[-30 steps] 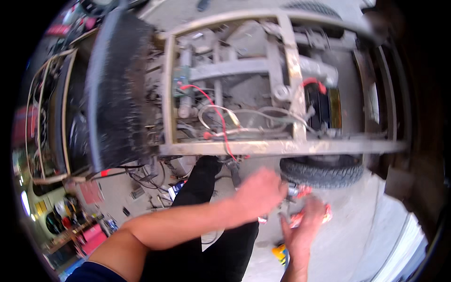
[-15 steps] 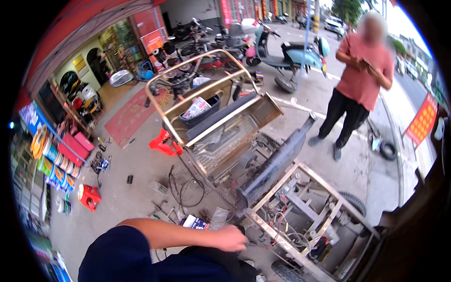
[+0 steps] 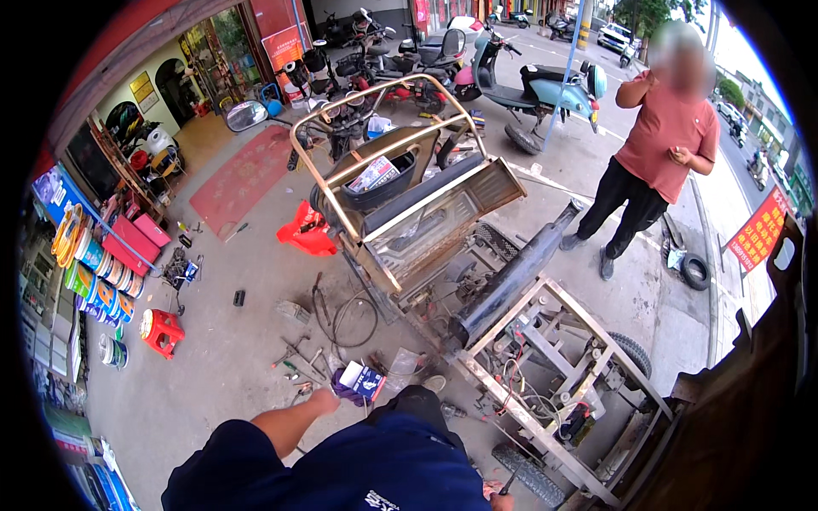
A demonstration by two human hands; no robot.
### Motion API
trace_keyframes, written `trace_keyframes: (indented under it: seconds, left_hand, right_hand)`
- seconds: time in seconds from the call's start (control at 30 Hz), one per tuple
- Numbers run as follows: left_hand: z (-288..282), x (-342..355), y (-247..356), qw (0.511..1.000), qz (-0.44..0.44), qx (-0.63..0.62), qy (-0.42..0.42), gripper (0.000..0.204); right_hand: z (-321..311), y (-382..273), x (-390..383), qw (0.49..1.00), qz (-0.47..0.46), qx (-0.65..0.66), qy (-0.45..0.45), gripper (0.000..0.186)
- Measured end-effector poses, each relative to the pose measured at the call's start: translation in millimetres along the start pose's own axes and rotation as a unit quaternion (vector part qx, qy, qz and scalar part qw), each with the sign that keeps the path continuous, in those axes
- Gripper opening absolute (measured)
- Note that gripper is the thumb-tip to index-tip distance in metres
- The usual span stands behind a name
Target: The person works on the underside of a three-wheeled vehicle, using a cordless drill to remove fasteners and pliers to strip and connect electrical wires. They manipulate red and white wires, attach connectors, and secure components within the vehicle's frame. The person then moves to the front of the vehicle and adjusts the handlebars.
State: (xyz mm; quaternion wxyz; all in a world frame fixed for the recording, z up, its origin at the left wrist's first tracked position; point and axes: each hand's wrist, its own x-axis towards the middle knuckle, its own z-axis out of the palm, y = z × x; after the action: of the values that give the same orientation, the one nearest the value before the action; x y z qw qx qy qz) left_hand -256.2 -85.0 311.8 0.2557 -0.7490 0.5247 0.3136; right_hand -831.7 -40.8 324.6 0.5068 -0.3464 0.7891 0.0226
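My left hand (image 3: 322,401) is over the ground on the left, beside a white and blue box (image 3: 361,381) and a dark purple cloth (image 3: 347,393). Its fingers are small and smeared, so whether they hold anything does not show. At the lower edge my right hand (image 3: 501,501) is partly cut off, closed around a thin dark tool (image 3: 509,484) whose kind I cannot make out. In front of me stands a stripped three-wheeler frame (image 3: 477,368) with loose wires (image 3: 521,393) and a dark metal beam (image 3: 516,285) lying across it.
Hand tools (image 3: 298,362) and a black cable loop (image 3: 354,324) lie on the ground ahead. A red stool (image 3: 160,332) is at left. A person in a pink shirt (image 3: 669,140) stands at right near a tyre (image 3: 695,272). Scooters (image 3: 528,89) are parked behind. A wheel (image 3: 528,473) lies near my right hand.
My left hand has moved left from over my lap toward the box. My right hand with the dark tool has come into view. The person in pink has raised one hand to the head.
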Motion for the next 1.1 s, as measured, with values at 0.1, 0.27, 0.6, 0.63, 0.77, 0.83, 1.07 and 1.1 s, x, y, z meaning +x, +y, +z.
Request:
trace_keyframes:
  seconds: [0.1, 0.27, 0.6, 0.63, 0.77, 0.83, 1.07, 1.1]
  left_hand:
    - [-62.0, 31.8, 43.6, 0.985, 0.062, -0.156, 0.041, 0.053]
    - [-163.8, 52.3, 125.2, 0.922, 0.162, -0.321, 0.145, 0.034]
    - [-196.9, -4.8, 95.8, 0.911, 0.201, -0.336, 0.132, 0.027]
    - [-196.8, -29.0, 95.5, 0.901, 0.17, -0.387, 0.099, 0.026]
    - [-201.8, -121.5, 123.4, 0.805, 0.213, -0.554, -0.001, 0.024]
    - [-214.5, -153.0, 147.4, 0.731, 0.222, -0.645, 0.027, 0.031]
    - [-246.3, -156.0, 119.2, 0.511, 0.117, -0.832, 0.181, 0.034]
    - [-245.1, -149.8, 106.4, 0.478, 0.041, -0.845, 0.237, 0.035]
  right_hand:
    - [-1.5, -19.0, -3.2, 1.0, 0.017, -0.006, -0.002, 0.058]
    - [-1.4, -49.4, -6.9, 0.999, 0.043, -0.031, -0.011, 0.058]
    - [-46.6, -141.5, -13.7, 0.937, -0.297, -0.032, 0.184, 0.034]
    - [-55.6, -174.5, -17.4, 0.941, -0.277, -0.064, 0.184, 0.034]
    - [-71.8, -306.5, -69.4, 0.885, -0.442, -0.068, 0.131, 0.033]
    - [-53.3, -367.4, -117.7, 0.829, -0.549, -0.08, 0.072, 0.034]
    - [6.7, -461.1, -179.5, 0.597, -0.791, -0.129, 0.037, 0.045]
    - [-2.7, -468.8, -164.6, 0.627, -0.769, -0.123, 0.025, 0.041]
